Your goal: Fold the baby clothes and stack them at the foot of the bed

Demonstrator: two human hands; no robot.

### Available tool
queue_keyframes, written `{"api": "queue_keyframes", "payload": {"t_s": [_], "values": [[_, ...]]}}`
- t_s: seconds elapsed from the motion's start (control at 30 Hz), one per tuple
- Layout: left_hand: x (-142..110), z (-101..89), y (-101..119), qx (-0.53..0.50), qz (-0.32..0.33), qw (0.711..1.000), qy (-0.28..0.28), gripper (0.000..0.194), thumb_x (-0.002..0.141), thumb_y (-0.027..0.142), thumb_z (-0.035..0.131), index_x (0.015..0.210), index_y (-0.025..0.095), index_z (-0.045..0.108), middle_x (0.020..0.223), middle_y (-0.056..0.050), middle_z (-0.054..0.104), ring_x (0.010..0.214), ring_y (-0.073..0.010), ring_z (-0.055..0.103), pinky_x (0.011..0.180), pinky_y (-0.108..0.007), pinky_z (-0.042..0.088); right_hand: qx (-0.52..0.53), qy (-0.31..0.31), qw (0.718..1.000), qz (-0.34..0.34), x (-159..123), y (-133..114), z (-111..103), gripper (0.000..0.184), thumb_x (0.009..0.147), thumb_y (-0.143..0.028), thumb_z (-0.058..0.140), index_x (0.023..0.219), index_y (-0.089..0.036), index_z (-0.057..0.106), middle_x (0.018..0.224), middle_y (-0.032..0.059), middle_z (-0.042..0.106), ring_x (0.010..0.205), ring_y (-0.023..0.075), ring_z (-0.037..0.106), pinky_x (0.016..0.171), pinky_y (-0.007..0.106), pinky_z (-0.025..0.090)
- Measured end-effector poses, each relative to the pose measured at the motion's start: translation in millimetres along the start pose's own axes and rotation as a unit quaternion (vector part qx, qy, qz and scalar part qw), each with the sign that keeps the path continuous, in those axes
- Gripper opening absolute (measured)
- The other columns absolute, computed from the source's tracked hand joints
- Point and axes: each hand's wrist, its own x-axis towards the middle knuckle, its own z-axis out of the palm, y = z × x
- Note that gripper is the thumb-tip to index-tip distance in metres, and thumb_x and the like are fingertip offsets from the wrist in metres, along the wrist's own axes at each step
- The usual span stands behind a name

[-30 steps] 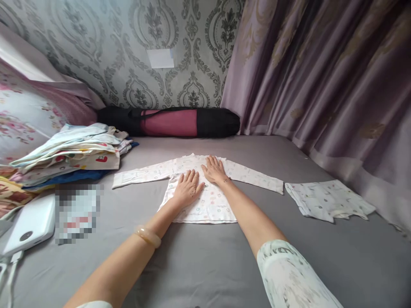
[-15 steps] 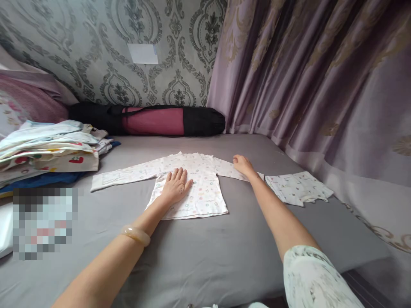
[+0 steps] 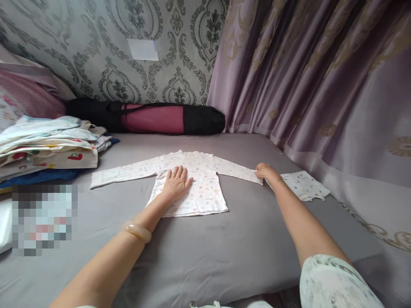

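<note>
Grey sheet (image 3: 231,252), patterned wallpaper (image 3: 178,60), purple curtain (image 3: 272,64), printed shirt (image 3: 207,184) (left fingers (image 3: 180,172) spread flat, right fingers (image 3: 261,170) pinching its cuff (image 3: 260,179))

Shirt (image 3: 205,192) on sheet (image 3: 257,239); clothes pile (image 3: 58,152) left, bag (image 3: 154,119) behind.

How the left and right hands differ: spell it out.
The left hand lies flat and spread; the right hand is curled.
The left hand is on the white shirt's body; the right hand, at its cuff.
The left hand has a bangle above its wrist; the right hand shows none.
Both touch the shirt.
</note>
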Motion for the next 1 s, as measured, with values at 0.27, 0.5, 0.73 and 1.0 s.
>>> {"api": "queue_keyframes", "payload": {"t_s": [0.27, 0.5, 0.73, 1.0], "values": [[2, 1.3, 0, 0.005, -0.001, 1.0, -0.002, 0.066, 0.099, 0.049, 0.022, 0.15, 0.008, 0.032, 0.158, -0.018, 0.026, 0.148, -0.0338, 0.018, 0.118, -0.052, 0.015, 0.261, -0.03, 0.965, 0.024, 0, -27, -20, 0.003, 0.067, -0.016, 0.065, 0.069, -0.014, 0.067, 0.057, 0.002, 0.062, 0.057, 0.0157, 0.06, 0.052, 0.023, 0.043], [3, 3.5, -1, -0.02, 0.001, 1.0, 0.002, 0.065, 0.099, 0.048, 0.023, 0.149, 0.008, 0.033, 0.158, -0.02, 0.026, 0.148, -0.0353, 0.017, 0.117, -0.054, 0.015, 0.574, 0.039, 0.817, 0.032, -13, -107, -27, 0.009, 0.07, -0.016, 0.068, 0.065, -0.016, 0.06, 0.057, -0.0017, 0.061, 0.051, 0.0122, 0.057, 0.051, 0.022, 0.044], [14, -21.7, -6, -0.143, -0.017, 0.99, -0.013, 0.044, 0.096, 0.044, 0.038, 0.126, 0.017, 0.054, 0.145, -0.016, 0.048, 0.139, -0.0318, 0.038, 0.112, -0.051, 0.029, 0.627, -0.01, 0.779, -0.014, -27, -194, -6, 0.015, 0.073, -0.027, 0.066, 0.064, -0.017, 0.059, 0.054, -0.0039, 0.058, 0.053, 0.0128, 0.057, 0.052, 0.022, 0.044], [35, -45.6, -11, -0.636, -0.127, 0.761, -0.01, 0.05, 0.094, 0.052, 0.045, 0.124, 0.013, 0.054, 0.133, -0.019, 0.057, 0.11, -0.0243, 0.064, 0.091, -0.033, 0.052, 0.54, -0.084, 0.833, -0.081, -54, -235, 21, 0.024, 0.076, -0.043, 0.061, 0.07, -0.019, 0.062, 0.054, -0.0048, 0.055, 0.054, 0.0137, 0.055, 0.05, 0.022, 0.044]]}}
